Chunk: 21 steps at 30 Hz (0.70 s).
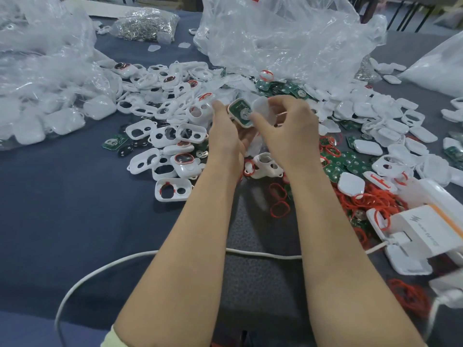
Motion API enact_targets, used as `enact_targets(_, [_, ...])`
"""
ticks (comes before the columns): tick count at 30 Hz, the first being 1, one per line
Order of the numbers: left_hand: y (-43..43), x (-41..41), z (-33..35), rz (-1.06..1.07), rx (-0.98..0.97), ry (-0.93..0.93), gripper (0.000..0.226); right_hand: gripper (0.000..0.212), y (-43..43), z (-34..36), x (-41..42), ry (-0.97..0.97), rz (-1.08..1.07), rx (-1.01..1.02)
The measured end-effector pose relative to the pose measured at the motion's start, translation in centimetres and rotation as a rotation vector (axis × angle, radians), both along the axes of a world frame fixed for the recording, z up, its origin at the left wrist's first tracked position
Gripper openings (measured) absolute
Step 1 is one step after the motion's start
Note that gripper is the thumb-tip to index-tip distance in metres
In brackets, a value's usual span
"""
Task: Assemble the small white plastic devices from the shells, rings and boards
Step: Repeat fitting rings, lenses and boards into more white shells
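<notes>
My left hand (226,136) grips a white shell with a green board (241,113) seated in it, held up over the pile with the board facing me. My right hand (288,131) pinches a translucent white cover (263,108) right beside that shell, its thumb touching the board's edge. White front shells with cut-out holes (162,136) lie heaped to the left. Loose green boards (343,166) and red rings (370,200) are scattered to the right. Flat white back covers (368,147) are piled at the right.
Large clear plastic bags (280,38) stand behind the pile and at the left (42,78). A bag of metal parts (147,23) sits at the back. A white cable (263,254) crosses under my forearms. White boxed devices (431,229) sit at the right edge.
</notes>
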State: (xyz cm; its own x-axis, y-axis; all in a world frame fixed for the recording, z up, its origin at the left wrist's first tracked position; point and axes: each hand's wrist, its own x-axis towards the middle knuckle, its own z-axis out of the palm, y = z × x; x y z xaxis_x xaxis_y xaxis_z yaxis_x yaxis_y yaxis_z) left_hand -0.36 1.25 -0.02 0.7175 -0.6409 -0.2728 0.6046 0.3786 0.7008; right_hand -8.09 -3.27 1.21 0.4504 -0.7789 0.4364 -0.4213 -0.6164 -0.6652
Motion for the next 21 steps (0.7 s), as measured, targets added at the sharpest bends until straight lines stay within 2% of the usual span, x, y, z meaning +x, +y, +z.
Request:
enact_targets(5, [-0.3, -0.8, 0.1, -0.081, 0.039, -0.015, 0.058, 0.041, 0.6, -0.5, 0.9, 0.020, 0.006, -0.056])
enact_targets(12, [-0.7, -1.4, -0.3, -0.107, 0.121, -0.114, 0.063, 0.039, 0.5, -1.1, 1.4, 0.012, -0.024, -0.042])
enact_targets(21, [-0.6, -1.4, -0.3, -0.022, 0.089, -0.090, 0.054, 0.038, 0.3, -1.2, 1.4, -0.015, -0.002, -0.033])
